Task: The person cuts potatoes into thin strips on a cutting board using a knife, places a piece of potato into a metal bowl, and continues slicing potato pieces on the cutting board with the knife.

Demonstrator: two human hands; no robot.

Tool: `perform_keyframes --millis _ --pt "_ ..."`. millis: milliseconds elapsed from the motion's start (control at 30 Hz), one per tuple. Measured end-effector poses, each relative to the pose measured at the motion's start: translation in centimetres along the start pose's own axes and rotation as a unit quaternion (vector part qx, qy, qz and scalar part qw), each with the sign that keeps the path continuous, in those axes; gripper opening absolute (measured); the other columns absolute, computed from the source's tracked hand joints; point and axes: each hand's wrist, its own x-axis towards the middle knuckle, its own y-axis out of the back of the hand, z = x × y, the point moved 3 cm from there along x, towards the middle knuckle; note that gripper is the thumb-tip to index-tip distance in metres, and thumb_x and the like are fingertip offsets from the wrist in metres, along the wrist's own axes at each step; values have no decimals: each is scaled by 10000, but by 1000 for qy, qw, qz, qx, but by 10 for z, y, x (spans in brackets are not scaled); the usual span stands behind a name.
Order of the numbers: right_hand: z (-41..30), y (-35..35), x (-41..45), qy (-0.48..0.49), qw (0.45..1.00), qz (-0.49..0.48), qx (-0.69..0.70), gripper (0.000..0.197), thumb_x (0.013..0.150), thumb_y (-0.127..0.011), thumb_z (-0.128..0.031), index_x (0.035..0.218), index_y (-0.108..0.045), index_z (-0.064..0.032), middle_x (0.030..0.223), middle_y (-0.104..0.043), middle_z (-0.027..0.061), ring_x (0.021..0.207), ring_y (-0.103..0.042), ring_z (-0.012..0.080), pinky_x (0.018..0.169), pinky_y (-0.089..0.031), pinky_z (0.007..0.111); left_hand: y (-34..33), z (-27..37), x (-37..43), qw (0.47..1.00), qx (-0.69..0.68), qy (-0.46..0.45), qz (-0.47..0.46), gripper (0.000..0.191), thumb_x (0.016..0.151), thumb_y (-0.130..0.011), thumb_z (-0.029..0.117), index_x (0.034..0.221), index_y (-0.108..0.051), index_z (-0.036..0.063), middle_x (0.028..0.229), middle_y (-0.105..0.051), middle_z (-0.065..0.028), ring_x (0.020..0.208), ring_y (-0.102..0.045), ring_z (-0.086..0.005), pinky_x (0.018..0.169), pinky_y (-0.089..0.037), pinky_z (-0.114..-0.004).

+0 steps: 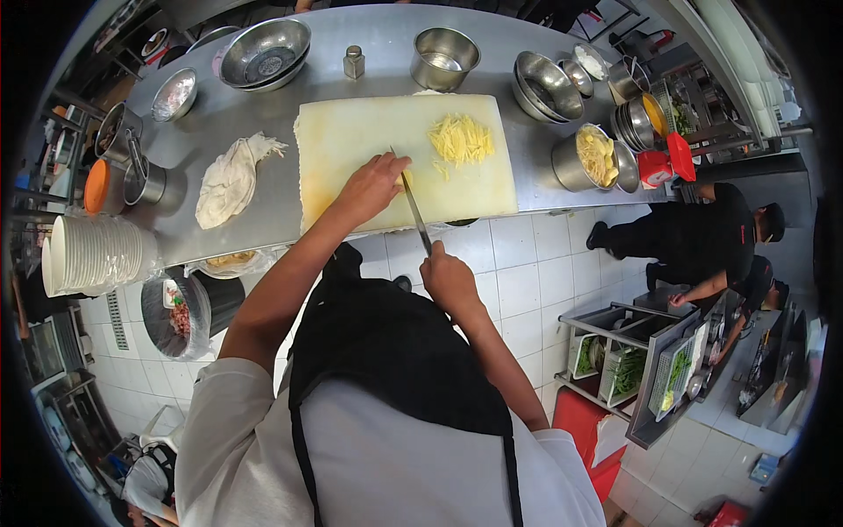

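My right hand (449, 277) is closed on the handle of a kitchen knife (416, 212), whose blade points away from me over a pale cutting board (355, 132). Beside the blade, on its left, my left hand (375, 184) presses with bent fingers on a small yellow piece (407, 178), mostly hidden by the fingers and blade. A heap of thin yellow strips (461, 139) lies on the board's right part, with a few loose strips just below it. A crumpled whitish cloth (234, 178) lies left of the board.
Metal bowls (267, 56), a shaker (354, 62) and a steel pot (446, 58) stand behind the board. At right are a pot of pale yellow pieces (596, 158) and a red scale (665, 165). Stacked white containers (99, 253) stand left. Co-workers (705, 230) stand at right.
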Motion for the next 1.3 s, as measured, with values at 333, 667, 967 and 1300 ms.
perform_keyframes --millis 333,667,967,1300 --pt "-22 42 -13 -23 998 -6 49 205 1010 -584 -170 1032 -531 26 722 -698 274 698 -705 485 659 -567 591 -3 -5 -6 999 -29 14 -13 200 857 -790 99 1033 -720 37 1097 -661 -102 1067 -677 -322 923 -575 -447" --pt "-23 49 -22 -26 999 -27 29 204 1005 -592 -172 1048 -538 20 735 -704 273 715 -713 486 672 -577 588 -1 -5 -4 999 -36 15 -18 176 862 -784 108 1027 -744 61 1071 -653 -93 1035 -686 -310 909 -579 -443" --pt "-16 19 -1 -10 999 -5 38 206 1013 -583 -169 1011 -533 31 741 -698 286 705 -702 493 658 -561 594 -1 -7 -6 999 -36 20 -20 226 858 -793 104 1068 -723 59 1095 -661 -99 1054 -689 -317 913 -578 -445" --pt "-7 -9 39 -2 1000 -4 20 295 1001 -568 -165 1153 -567 89 782 -714 286 746 -720 471 687 -577 579 2 -1 -4 999 -12 12 -33 298 849 -817 100 1129 -731 48 1102 -649 -104 1064 -683 -317 903 -581 -444"
